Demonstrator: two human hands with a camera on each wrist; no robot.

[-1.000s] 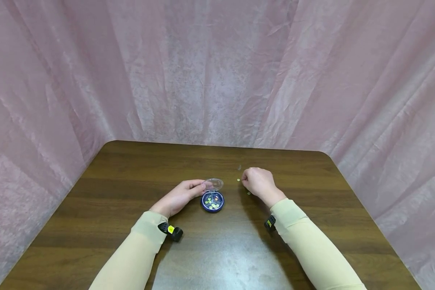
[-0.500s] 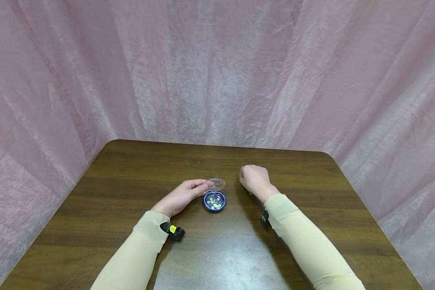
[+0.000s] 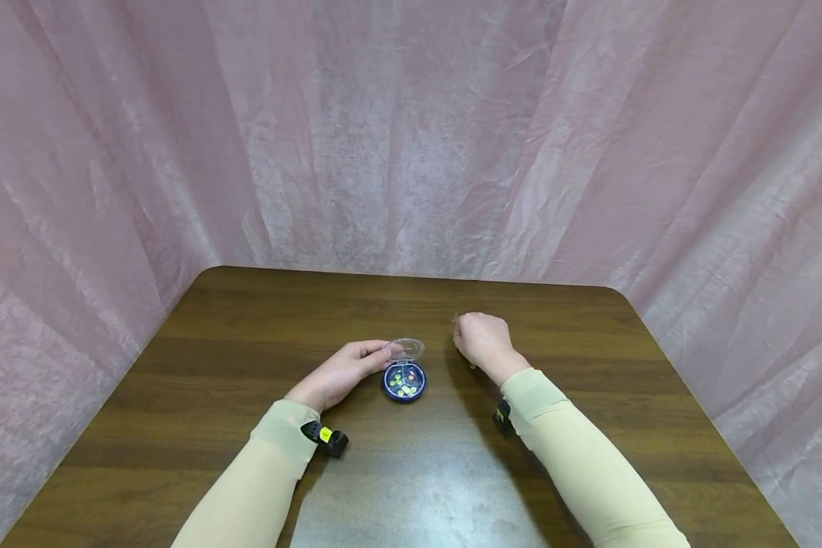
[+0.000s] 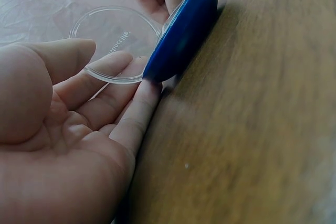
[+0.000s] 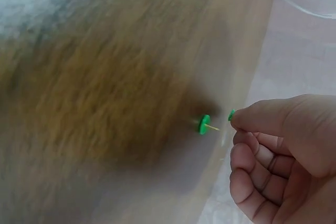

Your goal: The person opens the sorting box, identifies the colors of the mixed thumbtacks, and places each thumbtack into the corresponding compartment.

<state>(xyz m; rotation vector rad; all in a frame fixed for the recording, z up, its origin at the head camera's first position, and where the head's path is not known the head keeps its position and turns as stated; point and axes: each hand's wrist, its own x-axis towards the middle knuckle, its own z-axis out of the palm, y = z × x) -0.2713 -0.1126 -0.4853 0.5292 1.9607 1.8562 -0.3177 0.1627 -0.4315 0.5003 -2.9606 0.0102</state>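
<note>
In the head view a round blue case lies on the table with its clear lid raised. Several green-yellow thumbtacks and one orange thumbtack sit in its divided compartments. My left hand holds the lid's left edge between thumb and fingers; the left wrist view shows fingers behind the lid and one against the case's blue base. To the right, my right hand pinches a green thumbtack between thumb and index finger. Beside it another green thumbtack lies point up.
The brown wooden table has rounded far corners, with pink curtains hanging behind and at both sides. A small orange spot shows by the right cuff. Black wrist cameras sit under both forearms.
My right hand has shifted slightly left and away, over the spot where a green thumbtack lay in the open. My left hand stays at the lid.
</note>
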